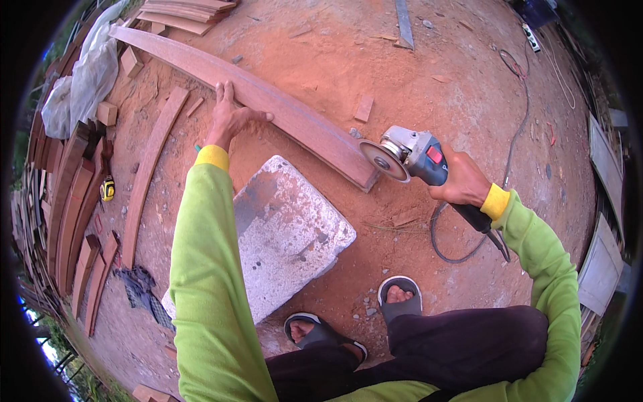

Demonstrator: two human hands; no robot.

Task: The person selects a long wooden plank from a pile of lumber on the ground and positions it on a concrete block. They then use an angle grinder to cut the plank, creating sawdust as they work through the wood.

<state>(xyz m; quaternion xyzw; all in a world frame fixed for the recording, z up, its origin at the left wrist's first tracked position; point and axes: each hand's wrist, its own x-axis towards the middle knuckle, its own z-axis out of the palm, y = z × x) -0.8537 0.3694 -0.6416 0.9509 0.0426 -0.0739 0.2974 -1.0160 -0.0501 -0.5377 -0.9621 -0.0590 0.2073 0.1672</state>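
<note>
A long reddish-brown wooden plank [295, 110] runs from the far left to the middle of the ground. My left hand [231, 119] lies on its near edge, fingers spread and thumb stretched along the top. In my right hand [462, 179] is an angle grinder [418, 154], gripped around its body. The grinder's round disc [384, 161] stands beside the plank's near right end, touching it or very close. A black cord trails from the grinder's rear. Below my left hand stands a white, stained block [288, 234] with a worn top.
Wooden planks [70, 201] are stacked at the left, near a yellow tape measure [107, 189] and plastic sheeting [84, 84]. A dark cable [516, 134] runs along the right to a power strip [531, 38]. A small wood offcut [364, 108] lies beyond the plank. My sandalled feet are near the block.
</note>
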